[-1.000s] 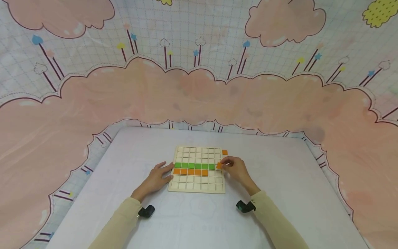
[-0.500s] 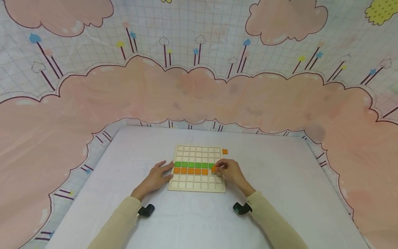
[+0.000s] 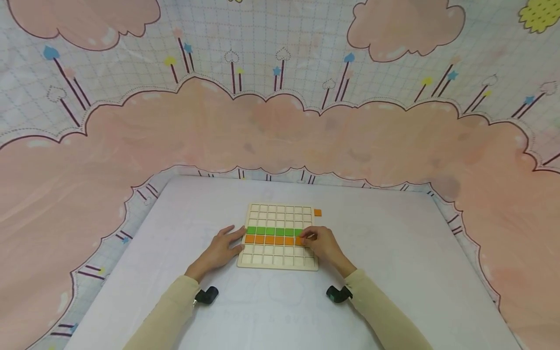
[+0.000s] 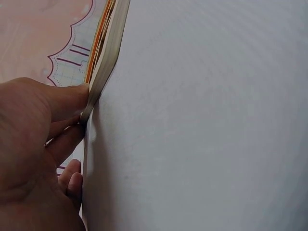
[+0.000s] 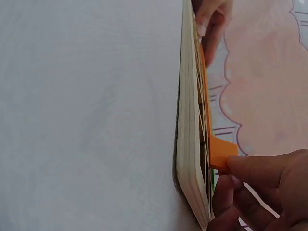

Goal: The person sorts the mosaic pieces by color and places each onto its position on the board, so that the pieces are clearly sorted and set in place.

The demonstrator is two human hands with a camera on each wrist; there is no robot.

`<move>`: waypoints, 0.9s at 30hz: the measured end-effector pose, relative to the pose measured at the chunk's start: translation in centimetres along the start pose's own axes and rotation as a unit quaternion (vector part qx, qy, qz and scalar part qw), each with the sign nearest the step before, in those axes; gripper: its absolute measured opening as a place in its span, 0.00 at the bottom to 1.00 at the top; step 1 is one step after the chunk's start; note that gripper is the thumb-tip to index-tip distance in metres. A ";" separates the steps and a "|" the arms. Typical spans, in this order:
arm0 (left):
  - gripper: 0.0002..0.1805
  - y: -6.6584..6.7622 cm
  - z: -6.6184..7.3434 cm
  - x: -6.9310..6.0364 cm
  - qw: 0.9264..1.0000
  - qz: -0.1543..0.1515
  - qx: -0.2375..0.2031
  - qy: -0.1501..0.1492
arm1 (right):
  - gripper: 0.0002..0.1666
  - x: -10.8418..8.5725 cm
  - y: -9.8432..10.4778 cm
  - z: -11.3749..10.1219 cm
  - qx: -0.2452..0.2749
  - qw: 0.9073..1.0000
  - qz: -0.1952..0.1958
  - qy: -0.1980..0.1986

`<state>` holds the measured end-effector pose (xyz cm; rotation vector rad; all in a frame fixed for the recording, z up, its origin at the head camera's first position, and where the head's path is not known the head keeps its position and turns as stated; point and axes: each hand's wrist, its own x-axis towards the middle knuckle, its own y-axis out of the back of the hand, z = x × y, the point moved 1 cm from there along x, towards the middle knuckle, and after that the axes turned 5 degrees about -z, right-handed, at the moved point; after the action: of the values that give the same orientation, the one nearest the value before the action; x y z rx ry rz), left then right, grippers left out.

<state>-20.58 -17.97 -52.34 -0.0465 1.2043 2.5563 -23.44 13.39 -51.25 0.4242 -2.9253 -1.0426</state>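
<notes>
A pale wooden grid board (image 3: 275, 261) lies on the white table. One row holds green square tiles (image 3: 274, 231), and the row just below holds orange tiles (image 3: 269, 240). My left hand (image 3: 218, 250) rests at the board's left edge, thumb and fingertips touching its side, fingers fairly straight. Over the board's right side, my right hand (image 3: 323, 243) pinches an orange tile (image 5: 222, 153) between thumb and fingers. In the right wrist view that tile stands tilted up from the board, with one edge at the orange row's right end.
A loose orange tile (image 3: 318, 213) lies on the table beside the board's upper right corner. The white table (image 3: 393, 272) extends around the board, and a patterned cloth (image 3: 280, 131) stands behind it. A black wrist camera (image 3: 339, 293) sits under the right sleeve.
My right hand has carried the pinched orange tile left and down, from the board's right edge to the right end of the orange row. The left hand has stayed in place.
</notes>
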 end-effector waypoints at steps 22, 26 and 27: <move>0.31 0.0 0.1 0.0 1.000 0.000 0.002 0.001 | 0.10 -0.1 -0.2 -0.2 -0.033 0.999 0.006 0.001; 0.31 0.0 0.0 0.0 1.000 0.000 0.002 0.000 | 0.10 0.0 0.2 -0.4 -0.019 1.000 0.010 -0.005; 0.31 0.0 0.0 0.0 1.000 0.000 0.001 0.001 | 0.09 0.0 0.3 -0.4 -0.012 1.000 0.012 -0.007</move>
<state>-20.55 -17.92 -52.33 -0.0500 1.2076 2.5555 -23.48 13.38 -50.73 0.3806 -2.9179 -1.0820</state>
